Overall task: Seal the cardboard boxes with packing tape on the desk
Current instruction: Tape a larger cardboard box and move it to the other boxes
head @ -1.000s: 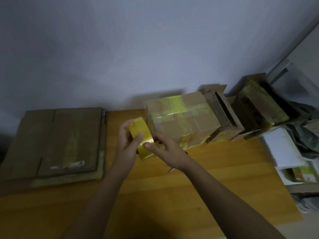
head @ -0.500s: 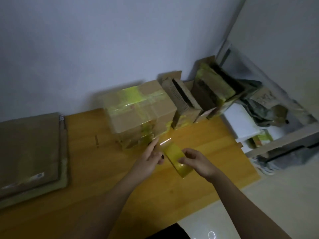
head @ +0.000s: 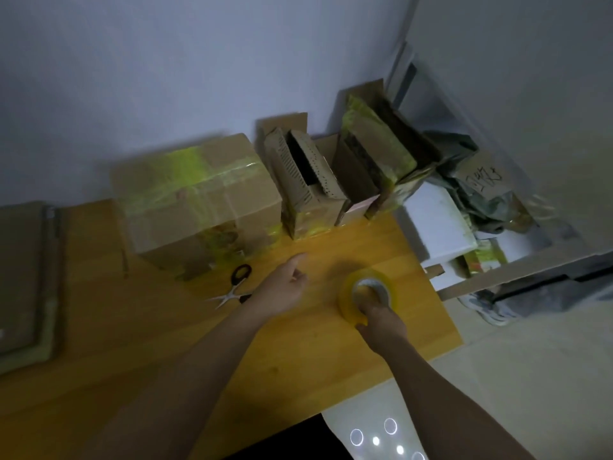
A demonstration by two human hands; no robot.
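Here the right hand (head: 378,318) grips the tape roll (head: 366,295) on the bench (head: 298,353), fingers inside its core. The left hand (head: 282,287) hovers loosely open, empty, scissors (head: 234,287) just left of it.

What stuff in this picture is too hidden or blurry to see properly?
- Head view: the right hand has fingers tucked into the tape roll, so its fingertips are hidden.
- The left hand is motion-blurred, and it covers part of the scissors.
- The flat cardboard is cut off by the left edge.
- The scribble on the far-right box is too small to read.
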